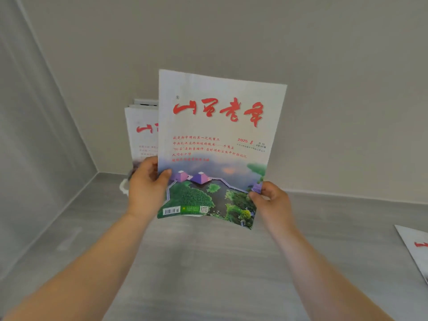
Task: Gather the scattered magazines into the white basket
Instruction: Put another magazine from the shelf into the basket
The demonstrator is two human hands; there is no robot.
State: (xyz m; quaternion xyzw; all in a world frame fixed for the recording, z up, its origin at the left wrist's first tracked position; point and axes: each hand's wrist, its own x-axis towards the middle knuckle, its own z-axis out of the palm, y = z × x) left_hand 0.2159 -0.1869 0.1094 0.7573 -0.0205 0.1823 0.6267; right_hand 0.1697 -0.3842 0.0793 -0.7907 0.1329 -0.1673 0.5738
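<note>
Bare room corner, grey floor (208, 262), plain walls (324, 66)

- I hold one magazine (217, 144) upright before me, my left hand (146, 188) on its lower left edge, my right hand (271, 202) on its lower right edge.
- Behind it, to the left, further magazines (141, 133) stand upright in the basket (124, 186) near the wall corner.
- Another magazine (414, 249) lies flat on the floor (208, 262), far right.

Held magazine (217, 144) blocks the middle, hiding most of the white basket (123, 185) and upright magazines (142, 133) behind. Grey table (196, 262) bare below both arms. Walls close rear and left; another magazine (416, 249) lies far right.
</note>
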